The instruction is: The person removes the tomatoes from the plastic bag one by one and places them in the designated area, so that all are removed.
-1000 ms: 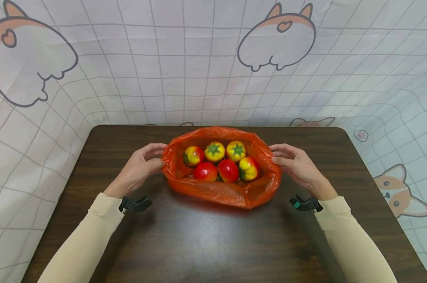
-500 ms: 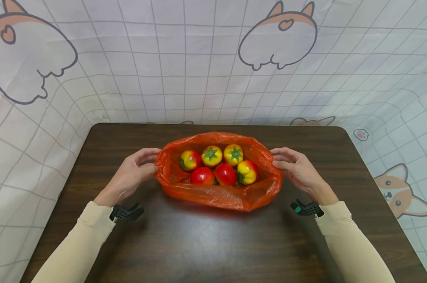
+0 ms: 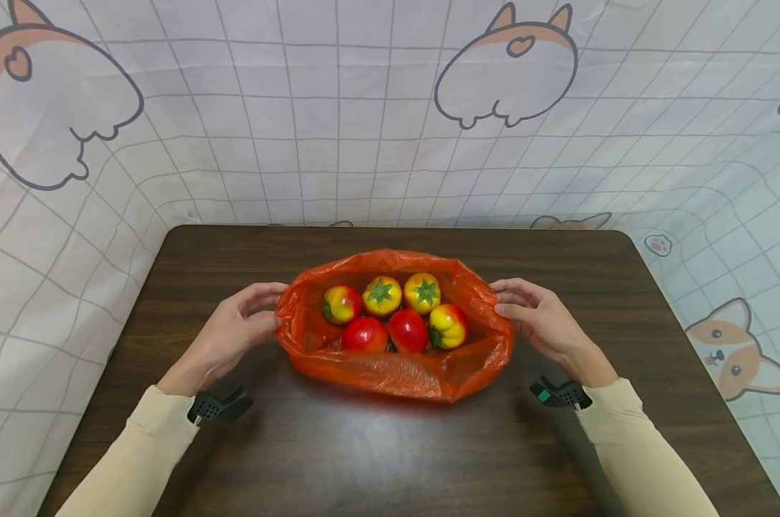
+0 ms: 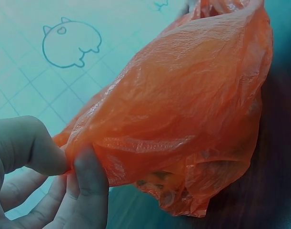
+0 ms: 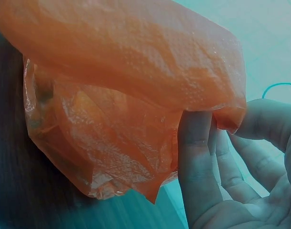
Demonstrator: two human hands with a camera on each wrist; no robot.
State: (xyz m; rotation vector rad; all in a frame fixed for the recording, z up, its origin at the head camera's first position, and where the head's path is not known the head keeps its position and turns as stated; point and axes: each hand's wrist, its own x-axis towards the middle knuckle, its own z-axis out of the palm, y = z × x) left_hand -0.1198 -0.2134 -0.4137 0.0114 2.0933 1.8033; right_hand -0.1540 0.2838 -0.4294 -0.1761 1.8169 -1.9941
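Note:
An orange-red plastic bag (image 3: 390,377) lies on the table with its mouth wide and facing up. Several glossy red and yellow fruits (image 3: 408,330) rest inside it, some with green star-shaped leaves on top. At the bag's left end, my left hand (image 3: 225,334) pinches the rim; the left wrist view shows thumb and fingers (image 4: 90,183) meeting on the plastic. My right hand (image 3: 548,323) pinches the opposite rim, where the right wrist view has the folded edge between thumb and fingers (image 5: 197,157). Through the bag's thin wall, the contents are only dimly visible in the wrist views.
The dark wooden table (image 3: 377,467) extends around the bag on every side. Behind it and at both sides hangs a white gridded cloth (image 3: 338,129) with cartoon dogs. A dark band with a device (image 3: 220,406) sits on each wrist.
The bag has come toward me, its left end also shifting left, so it looks slightly wider. Both hands have moved with it, keeping their hold; the fruits have come along inside.

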